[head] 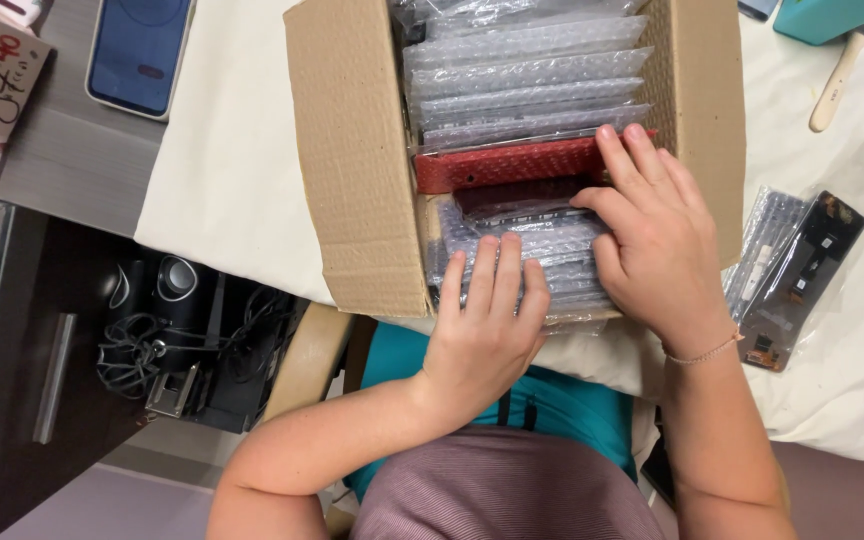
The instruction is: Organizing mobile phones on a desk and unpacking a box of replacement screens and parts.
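Note:
An open cardboard box point(357, 180) stands on a cream cloth at the table's near edge, packed with a row of flat items in clear bubble wrap point(527, 75). One item in red bubble wrap point(507, 165) stands among them. My left hand point(487, 320) lies flat, fingers together, on the nearest wrapped items at the box's front. My right hand point(652, 240) reaches in from the right, its fingers spread across the red item's right end and the dark gap point(512, 198) behind the front stack. Neither hand clearly grips anything.
Flat dark panels in clear wrap point(797, 265) lie on the cloth right of the box. A phone point(137, 50) rests on the grey desk at upper left. Cables and small speakers point(167, 320) fill a shelf below. A teal box point(832, 18) and a pale stick point(834, 85) sit at upper right.

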